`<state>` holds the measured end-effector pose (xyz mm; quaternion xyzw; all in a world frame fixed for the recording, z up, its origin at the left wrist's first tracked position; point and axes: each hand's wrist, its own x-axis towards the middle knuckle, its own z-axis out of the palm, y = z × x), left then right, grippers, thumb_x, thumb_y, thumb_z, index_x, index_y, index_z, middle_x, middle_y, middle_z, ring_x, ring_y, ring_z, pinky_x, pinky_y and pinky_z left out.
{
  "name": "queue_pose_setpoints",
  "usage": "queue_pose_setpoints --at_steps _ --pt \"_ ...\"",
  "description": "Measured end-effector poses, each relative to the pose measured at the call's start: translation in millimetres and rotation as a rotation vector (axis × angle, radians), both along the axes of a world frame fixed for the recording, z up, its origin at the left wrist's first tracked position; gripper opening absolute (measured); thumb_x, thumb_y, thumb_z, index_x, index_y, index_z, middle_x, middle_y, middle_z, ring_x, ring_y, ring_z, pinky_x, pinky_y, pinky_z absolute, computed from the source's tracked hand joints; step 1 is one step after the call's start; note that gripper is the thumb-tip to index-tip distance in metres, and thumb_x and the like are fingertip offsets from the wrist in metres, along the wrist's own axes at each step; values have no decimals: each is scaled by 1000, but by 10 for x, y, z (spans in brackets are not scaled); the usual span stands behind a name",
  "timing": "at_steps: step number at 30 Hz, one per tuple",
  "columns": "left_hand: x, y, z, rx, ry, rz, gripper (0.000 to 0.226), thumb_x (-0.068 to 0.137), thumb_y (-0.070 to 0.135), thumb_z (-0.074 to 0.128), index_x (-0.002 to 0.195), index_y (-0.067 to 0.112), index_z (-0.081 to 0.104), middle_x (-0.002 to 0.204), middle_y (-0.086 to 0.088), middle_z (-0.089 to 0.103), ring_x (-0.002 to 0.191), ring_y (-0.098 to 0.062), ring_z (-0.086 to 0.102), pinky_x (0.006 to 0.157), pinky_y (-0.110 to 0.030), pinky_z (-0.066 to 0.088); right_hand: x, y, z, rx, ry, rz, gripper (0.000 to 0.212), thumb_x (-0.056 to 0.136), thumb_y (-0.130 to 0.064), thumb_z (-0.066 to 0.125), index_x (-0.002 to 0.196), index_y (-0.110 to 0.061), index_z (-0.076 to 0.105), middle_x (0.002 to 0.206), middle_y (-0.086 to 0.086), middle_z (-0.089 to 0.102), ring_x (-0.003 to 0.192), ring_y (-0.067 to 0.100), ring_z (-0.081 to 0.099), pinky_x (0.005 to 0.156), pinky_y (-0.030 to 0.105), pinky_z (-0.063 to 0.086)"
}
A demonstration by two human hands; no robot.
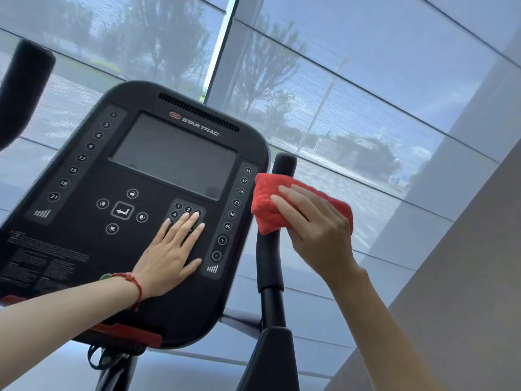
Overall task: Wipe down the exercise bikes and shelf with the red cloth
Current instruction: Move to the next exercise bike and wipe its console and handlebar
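The exercise bike's black console (135, 210) fills the left and middle, with a dark screen and round buttons. My left hand (172, 249) lies flat on its number keypad, fingers together, holding nothing. To the right, my right hand (313, 224) presses the folded red cloth (267, 204) around the black right handlebar grip (283, 165), whose tip sticks out above the cloth. The shelf is not in view.
Another black handle (22, 88) juts in at the upper left. Large windows with sheer blinds (366, 94) stand behind the bike. A grey wall panel (465, 292) runs along the right. Red trim (127, 334) sits under the console.
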<state>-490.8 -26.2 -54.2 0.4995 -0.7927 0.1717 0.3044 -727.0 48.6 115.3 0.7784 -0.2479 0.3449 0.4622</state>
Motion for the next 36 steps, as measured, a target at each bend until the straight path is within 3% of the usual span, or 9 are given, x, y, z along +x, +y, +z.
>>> queue_pose_setpoints --at_steps 4,9,14,19,23,28,32,36 --pt "11 -8 3 1 -9 6 70 92 53 6 138 5 28 146 -15 27 136 -26 15 109 -44 9 73 -174 -40 -43 -13 -25 26 82 4 67 103 -12 73 107 6 70 103 26 63 86 35 50" --pt "8 -9 -3 2 -23 12 71 92 53 5 138 4 28 146 -16 27 135 -27 17 109 -44 9 -22 -64 -148 122 34 35 25 80 -1 70 102 -12 73 105 4 70 100 24 65 80 37 53" --pt "4 -13 -15 -7 -19 14 71 92 52 5 137 3 29 145 -16 28 135 -28 18 109 -44 9 -100 66 266 421 -135 230 30 82 -12 57 109 -5 68 110 0 65 93 21 64 74 37 53" --pt "-2 -31 -32 -24 -12 10 71 92 52 5 137 3 30 145 -15 28 135 -28 18 108 -44 10 -149 -87 798 452 -155 255 34 80 -6 59 113 -5 66 114 4 65 81 12 63 67 40 55" --pt "10 -42 -37 -38 -6 3 70 93 51 5 137 4 30 145 -15 28 135 -27 18 108 -44 11 -73 -322 987 476 -89 183 40 75 3 64 114 -8 66 111 0 66 88 18 65 74 43 54" --pt "8 -47 -36 -36 -6 2 71 92 52 5 137 4 32 144 -16 30 135 -28 19 107 -44 10 -78 -280 986 634 -129 150 42 74 10 64 110 -11 67 101 -8 67 64 19 68 63 34 55" --pt "4 -49 -37 -19 -2 -1 72 92 52 4 136 3 32 144 -16 30 134 -28 20 108 -44 10 -98 -138 1102 598 -118 170 40 74 5 66 108 -16 67 91 -14 65 78 3 64 72 16 48" --pt "7 -48 -33 0 -3 -5 72 92 52 4 136 3 32 144 -16 30 134 -28 19 108 -43 10 17 -260 1019 575 -152 158 38 77 5 64 111 -11 66 98 -10 64 68 1 62 63 24 51"
